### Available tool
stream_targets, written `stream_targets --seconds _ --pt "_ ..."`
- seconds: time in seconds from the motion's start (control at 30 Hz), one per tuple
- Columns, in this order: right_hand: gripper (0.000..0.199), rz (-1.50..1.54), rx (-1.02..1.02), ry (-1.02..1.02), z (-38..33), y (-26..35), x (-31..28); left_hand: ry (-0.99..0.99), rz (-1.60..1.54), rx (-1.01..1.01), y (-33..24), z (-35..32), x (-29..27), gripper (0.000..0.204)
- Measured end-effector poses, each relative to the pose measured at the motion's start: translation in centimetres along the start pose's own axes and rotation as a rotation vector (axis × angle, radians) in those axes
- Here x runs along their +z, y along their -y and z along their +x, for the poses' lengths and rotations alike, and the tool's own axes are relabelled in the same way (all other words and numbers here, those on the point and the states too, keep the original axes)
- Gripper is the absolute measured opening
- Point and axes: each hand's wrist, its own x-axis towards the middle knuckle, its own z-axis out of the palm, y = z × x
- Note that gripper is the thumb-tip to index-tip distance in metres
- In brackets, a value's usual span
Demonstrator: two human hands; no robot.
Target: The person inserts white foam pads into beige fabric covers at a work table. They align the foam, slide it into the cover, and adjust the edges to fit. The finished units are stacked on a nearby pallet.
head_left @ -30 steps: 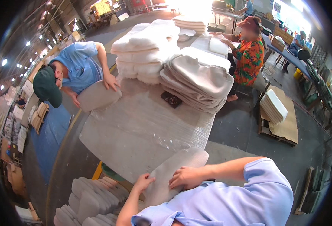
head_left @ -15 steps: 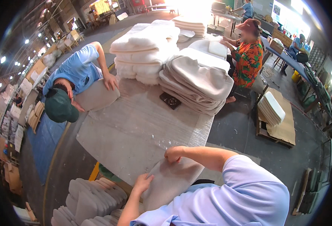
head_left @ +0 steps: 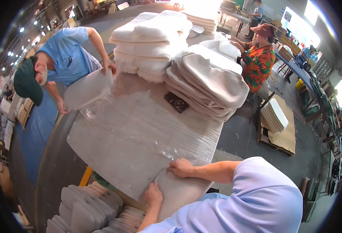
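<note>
A light grey, rounded fabric-covered pad [head_left: 183,191] lies at the near edge of the plastic-covered table [head_left: 132,136], just in front of my body. With its fingers curled over the pad's left edge, my left hand [head_left: 154,195] grips it. My right hand [head_left: 182,168] is closed on the far edge of the same pad, fingertips bent down at the rim. Exactly what lies under those fingertips is hidden. Across the table at the left, a co-worker in a green cap holds a similar grey pad [head_left: 89,90] with both hands.
Thick white padding [head_left: 151,42] is piled at the far side, beside a stack of grey fabric covers [head_left: 210,83]. A dark patterned item [head_left: 176,102] lies near them. Grey pads [head_left: 87,206] are stacked below the table's left edge. Another person [head_left: 258,56] works at the far right.
My left hand has shifted along the pad's left edge and curled more tightly; my right hand stays at the far edge. The co-worker has raised and tilted their pad, leaning away.
</note>
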Motion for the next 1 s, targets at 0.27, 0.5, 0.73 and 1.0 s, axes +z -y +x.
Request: stream_targets --seconds 0.27,0.5,0.73,1.0 --pt "0.031 -0.018 -0.018 0.026 1.2 -0.1 0.3 0.016 0.013 -0.015 0.5 0.9 0.0 0.041" --pt "0.039 -0.251 -0.075 0.541 3.3 -2.1 -3.3 0.427 0.087 -0.045 4.9 0.4 -4.7 0.06" --pt "0.035 -0.201 0.039 0.161 1.1 -1.0 -2.1 0.082 0.052 -0.112 4.2 -1.8 -2.0 0.048" --pt "0.035 -0.054 -0.023 0.028 0.6 -2.2 -1.2 -0.092 -0.106 -0.079 3.9 -1.8 -0.7 0.041"
